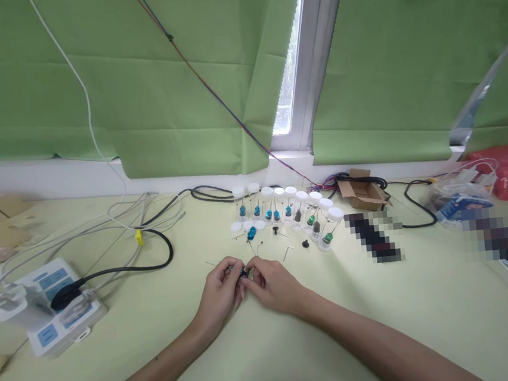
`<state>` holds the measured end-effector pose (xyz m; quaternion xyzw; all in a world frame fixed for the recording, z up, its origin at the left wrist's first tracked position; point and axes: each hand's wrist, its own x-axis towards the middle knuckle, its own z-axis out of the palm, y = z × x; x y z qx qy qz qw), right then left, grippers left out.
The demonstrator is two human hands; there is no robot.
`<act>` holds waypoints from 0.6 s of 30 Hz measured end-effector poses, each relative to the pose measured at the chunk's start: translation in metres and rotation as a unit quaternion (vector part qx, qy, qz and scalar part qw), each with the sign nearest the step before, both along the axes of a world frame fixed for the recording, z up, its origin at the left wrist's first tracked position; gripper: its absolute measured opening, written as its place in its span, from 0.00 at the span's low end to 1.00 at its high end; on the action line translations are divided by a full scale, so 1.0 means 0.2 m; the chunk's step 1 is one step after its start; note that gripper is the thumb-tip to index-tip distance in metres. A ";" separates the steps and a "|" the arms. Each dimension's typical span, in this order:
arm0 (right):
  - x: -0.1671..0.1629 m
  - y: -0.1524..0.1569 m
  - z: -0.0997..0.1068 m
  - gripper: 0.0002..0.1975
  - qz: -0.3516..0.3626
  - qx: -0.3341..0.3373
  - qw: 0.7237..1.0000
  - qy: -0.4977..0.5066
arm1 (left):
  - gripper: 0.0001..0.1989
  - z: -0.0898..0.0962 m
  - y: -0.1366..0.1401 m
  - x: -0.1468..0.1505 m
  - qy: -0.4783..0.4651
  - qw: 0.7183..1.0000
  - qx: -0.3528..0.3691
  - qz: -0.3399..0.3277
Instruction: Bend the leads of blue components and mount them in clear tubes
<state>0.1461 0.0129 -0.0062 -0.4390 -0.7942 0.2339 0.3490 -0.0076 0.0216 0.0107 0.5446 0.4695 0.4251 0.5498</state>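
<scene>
On the near side of the vials (302,196), left hand (222,284) and right hand (272,283) pinched a small part (244,271) in their grip, its direction and long axis hidden. The white-capped vials held blue, green and brown pieces (328,238).

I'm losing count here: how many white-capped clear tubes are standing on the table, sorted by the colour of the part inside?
Tubes with blue parts: 5
Tubes with green parts: 2
Tubes with grey-brown parts: 2
Total: 9 tubes
</scene>
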 end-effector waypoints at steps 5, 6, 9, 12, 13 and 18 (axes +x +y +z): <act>0.00 0.01 0.00 0.09 0.002 0.041 0.999 -0.021 | 0.15 -0.01 0.00 -0.01 0.004 1.000 0.006 -0.008; -0.01 0.01 0.00 0.10 0.001 0.045 0.999 -0.025 | 0.15 -0.01 0.00 -0.01 0.005 1.000 0.007 -0.009; -0.01 0.01 0.00 0.10 -0.003 0.041 0.999 -0.027 | 0.15 -0.01 0.00 -0.01 0.004 1.000 0.006 -0.005; 0.00 0.00 0.00 0.05 -0.004 0.010 1.000 -0.008 | 0.15 -0.01 0.00 0.00 -0.007 1.000 0.003 0.001; 0.00 0.00 0.00 0.05 -0.003 0.000 1.000 0.000 | 0.15 -0.01 0.00 0.00 -0.011 1.000 0.001 0.001; 0.00 0.00 -0.01 0.08 -0.001 -0.009 1.000 0.017 | 0.15 0.00 0.00 0.00 -0.006 1.000 -0.004 0.002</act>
